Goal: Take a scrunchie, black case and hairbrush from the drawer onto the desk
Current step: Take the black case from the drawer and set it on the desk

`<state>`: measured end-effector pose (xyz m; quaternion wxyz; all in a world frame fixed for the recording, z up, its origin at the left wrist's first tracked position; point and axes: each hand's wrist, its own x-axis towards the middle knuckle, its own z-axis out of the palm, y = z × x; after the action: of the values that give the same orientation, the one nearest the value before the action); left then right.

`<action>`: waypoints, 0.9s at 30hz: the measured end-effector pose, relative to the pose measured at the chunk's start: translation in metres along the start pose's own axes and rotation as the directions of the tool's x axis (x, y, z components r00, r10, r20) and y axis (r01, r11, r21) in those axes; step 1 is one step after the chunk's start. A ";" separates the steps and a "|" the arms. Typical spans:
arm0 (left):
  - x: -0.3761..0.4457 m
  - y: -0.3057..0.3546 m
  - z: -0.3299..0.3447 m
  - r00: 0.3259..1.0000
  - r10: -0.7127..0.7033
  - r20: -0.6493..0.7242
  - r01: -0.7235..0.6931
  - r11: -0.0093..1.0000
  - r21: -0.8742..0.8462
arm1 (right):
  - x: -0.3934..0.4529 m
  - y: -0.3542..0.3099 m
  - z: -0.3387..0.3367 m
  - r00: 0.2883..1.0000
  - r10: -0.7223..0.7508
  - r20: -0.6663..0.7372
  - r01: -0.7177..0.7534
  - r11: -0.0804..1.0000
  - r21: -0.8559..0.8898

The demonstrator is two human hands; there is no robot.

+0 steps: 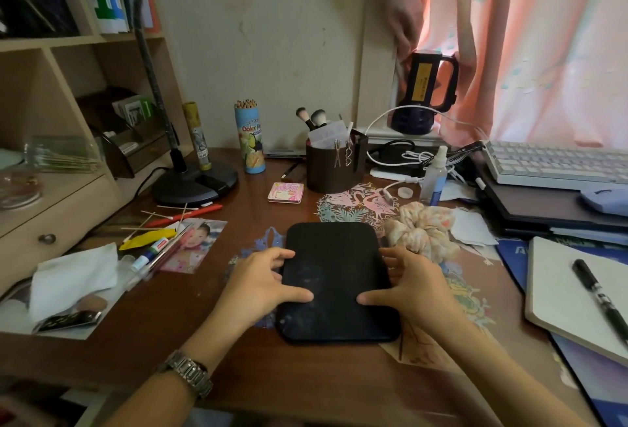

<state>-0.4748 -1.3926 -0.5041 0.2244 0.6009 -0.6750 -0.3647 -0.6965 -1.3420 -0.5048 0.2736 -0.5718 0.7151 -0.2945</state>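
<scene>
A flat black case with rounded corners lies on the brown desk right in front of me. My left hand holds its left edge, thumb on top, fingers spread along the side. My right hand grips its right edge the same way. A cream floral scrunchie rests on the desk just beyond my right hand, apart from the case. No hairbrush is in view. The drawer is out of sight below the desk's front edge.
A lamp base, pencil tube and brown brush holder stand behind the case. Pens, cotton swabs and a photo clutter the left. A notebook with a marker, a keyboard and cables fill the right.
</scene>
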 end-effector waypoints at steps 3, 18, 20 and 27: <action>0.000 0.002 -0.001 1.000 0.001 0.006 -0.001 1.000 0.007 | 0.000 -0.002 0.000 1.000 0.002 0.009 -0.001 0.999 -0.048; -0.006 0.010 -0.025 0.993 0.108 0.056 -0.122 0.904 0.411 | 0.011 -0.031 -0.027 0.990 -0.019 0.138 0.088 0.854 -0.513; -0.012 0.010 -0.035 0.986 0.169 0.008 -0.142 0.804 0.577 | 0.011 -0.039 -0.032 0.992 -0.056 0.111 0.111 0.800 -0.589; -0.032 0.006 -0.077 0.952 0.305 -0.018 -0.171 0.580 0.797 | 0.000 -0.067 -0.032 0.979 -0.162 0.123 0.199 0.630 -0.751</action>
<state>-0.4155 -1.3791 -0.4464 0.0361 0.5676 -0.8210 0.0491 -0.6759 -1.3503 -0.4333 -0.0061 -0.7085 0.7055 0.0185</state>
